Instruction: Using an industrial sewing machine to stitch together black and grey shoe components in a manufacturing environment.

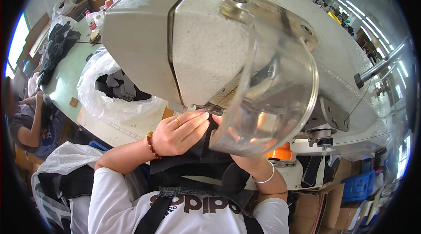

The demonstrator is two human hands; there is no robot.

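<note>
A large cream sewing machine head fills the upper middle. My left hand is under its front end, fingers stretched forward and pressed together at a piece of black fabric. The left thumb is hidden. The same fabric spreads back toward my lap. A curved clear plastic guard hangs on the right of the machine head. Behind it is my right hand; only a fingertip and the wrist show plainly, and glare covers the other fingers. Both hands are close to the dark presser foot.
Left of the machine, a white plastic bag holds dark fabric pieces. A person sits at the far left. An orange round object lies right of my right forearm. Cardboard boxes and a blue crate stand at the lower right.
</note>
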